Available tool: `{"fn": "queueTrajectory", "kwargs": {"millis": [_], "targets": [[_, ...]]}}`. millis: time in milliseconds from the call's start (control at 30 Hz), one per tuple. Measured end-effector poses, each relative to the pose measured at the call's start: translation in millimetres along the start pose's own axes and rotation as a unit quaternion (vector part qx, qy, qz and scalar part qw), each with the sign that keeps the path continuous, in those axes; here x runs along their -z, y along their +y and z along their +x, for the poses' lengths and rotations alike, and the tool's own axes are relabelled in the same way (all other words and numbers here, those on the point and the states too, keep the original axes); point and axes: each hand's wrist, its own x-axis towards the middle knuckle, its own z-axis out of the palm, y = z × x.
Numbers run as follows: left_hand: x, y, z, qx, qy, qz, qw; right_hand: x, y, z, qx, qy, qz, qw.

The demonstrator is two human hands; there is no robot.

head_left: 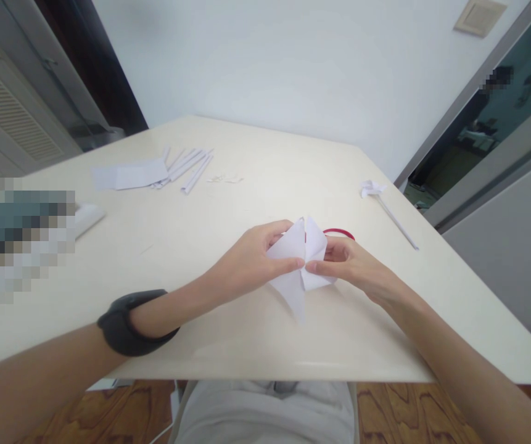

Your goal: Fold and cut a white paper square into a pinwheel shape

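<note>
A white sheet of paper [288, 246], cut or folded into pointed flaps, is held up between both hands above the near part of the table. My left hand [263, 253] grips its left side, thumb pressed on the front near the centre. On the other side my right hand [351, 262] pinches it with the thumb close to the same centre point. The fingers behind the paper are partly hidden. Just behind my right hand shows a red curved loop [339, 232], perhaps a scissors handle; the rest of it is hidden.
At the right of the white table [256, 345] lies a paper pinwheel [372, 188] on a paper stick [399, 223]. Several rolled paper sticks [191, 166] and flat paper sheets [140, 174] lie at the back left, beside small paper scraps [223, 179]. A wall [265, 68] stands behind.
</note>
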Motion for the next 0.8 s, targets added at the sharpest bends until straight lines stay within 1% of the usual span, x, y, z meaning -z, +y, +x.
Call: {"fn": "queueTrajectory", "kwargs": {"millis": [233,467,800], "targets": [[-0.2,-0.2,-0.5,0.01,0.004,0.01,1.0,0.0,0.5,1.5,-0.007,0.0,-0.002,1.0],[-0.8,-6.0,-0.8,0.002,-0.022,0.006,1.0,0.2,-0.1,0.5,-0.005,-0.006,0.007,1.0],[0.0,-8.0,-1.5,0.003,-0.033,0.008,0.999,-0.7,1.1,0.4,-0.015,0.007,0.001,1.0]]}}
